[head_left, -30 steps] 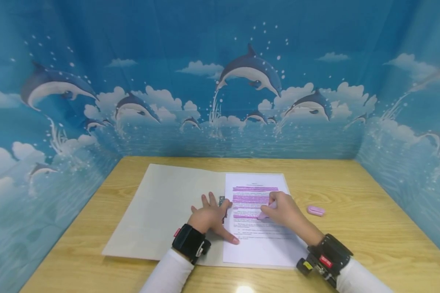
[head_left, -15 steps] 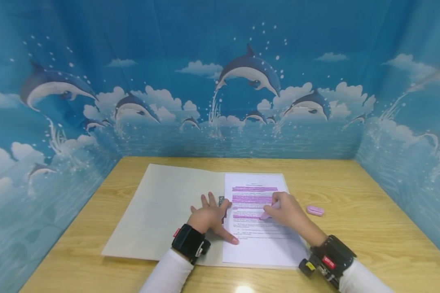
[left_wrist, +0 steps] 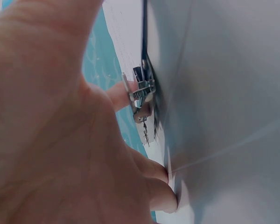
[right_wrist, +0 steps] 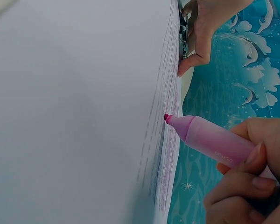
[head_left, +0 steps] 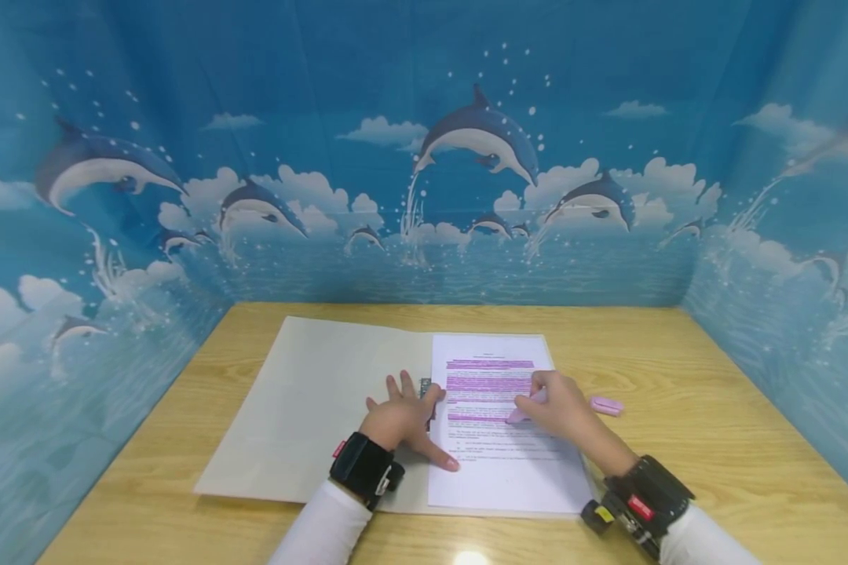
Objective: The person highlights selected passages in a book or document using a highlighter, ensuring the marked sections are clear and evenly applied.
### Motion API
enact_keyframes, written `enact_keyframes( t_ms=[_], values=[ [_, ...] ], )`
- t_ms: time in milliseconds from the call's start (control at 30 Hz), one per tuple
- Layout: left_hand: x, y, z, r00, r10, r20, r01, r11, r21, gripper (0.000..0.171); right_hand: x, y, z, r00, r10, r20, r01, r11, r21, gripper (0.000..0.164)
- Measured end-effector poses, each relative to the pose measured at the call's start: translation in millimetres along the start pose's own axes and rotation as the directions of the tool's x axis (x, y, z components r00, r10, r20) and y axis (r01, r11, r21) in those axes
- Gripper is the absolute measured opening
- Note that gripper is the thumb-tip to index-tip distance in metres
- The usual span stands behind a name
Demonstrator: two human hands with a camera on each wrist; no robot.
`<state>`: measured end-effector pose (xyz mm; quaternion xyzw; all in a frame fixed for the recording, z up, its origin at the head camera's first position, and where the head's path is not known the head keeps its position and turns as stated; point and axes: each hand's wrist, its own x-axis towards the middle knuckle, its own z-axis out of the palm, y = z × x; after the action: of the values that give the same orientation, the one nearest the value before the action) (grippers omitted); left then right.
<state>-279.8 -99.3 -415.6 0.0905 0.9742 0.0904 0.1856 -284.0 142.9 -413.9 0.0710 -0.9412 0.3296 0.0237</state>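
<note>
My right hand point(head_left: 564, 404) pinches a pink highlighter point(right_wrist: 219, 142), its tip right at a line of text on the printed sheet point(head_left: 498, 482). Purple-pink strokes cover several upper lines of that page, and one lower line is marked up to the tip. The sheet lies on the right side of an open folder point(head_left: 311, 416). My left hand point(head_left: 400, 424) is spread across the folder's middle, thumb on the sheet's left edge and fingers over the metal clip point(left_wrist: 142, 88). In the right wrist view the chisel tip shows dark pink.
The highlighter's pink cap point(head_left: 606, 406) lies on the wooden table point(head_left: 707, 400), right of the folder. A blue dolphin-print curtain point(head_left: 325, 102) encloses the back and sides. Each wrist wears a black camera band point(head_left: 363, 468).
My right hand has slid a little to the right with the highlighter, and the marked lower line has grown longer that way. The left hand has stayed in place.
</note>
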Motion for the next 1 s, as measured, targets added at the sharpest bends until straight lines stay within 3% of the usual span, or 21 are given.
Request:
enact_keyframes(
  t_ms=[533, 1000],
  values=[
    [-1.7, 2.0, -3.7, 1.0, 0.001, 0.012, -0.002, 1.0, 0.005, 0.121, -1.7, 8.0, -7.7, 0.999, -0.006, -0.031, 0.006, 1.0, -0.004, 0.028],
    [-1.4, 1.2, -2.2, 1.0, 0.005, 0.002, -0.005, 1.0, -0.007, 0.122, -2.7, 11.8, -9.4, 0.999, 0.039, -0.025, -0.039, 0.999, 0.012, 0.028]
  ],
)
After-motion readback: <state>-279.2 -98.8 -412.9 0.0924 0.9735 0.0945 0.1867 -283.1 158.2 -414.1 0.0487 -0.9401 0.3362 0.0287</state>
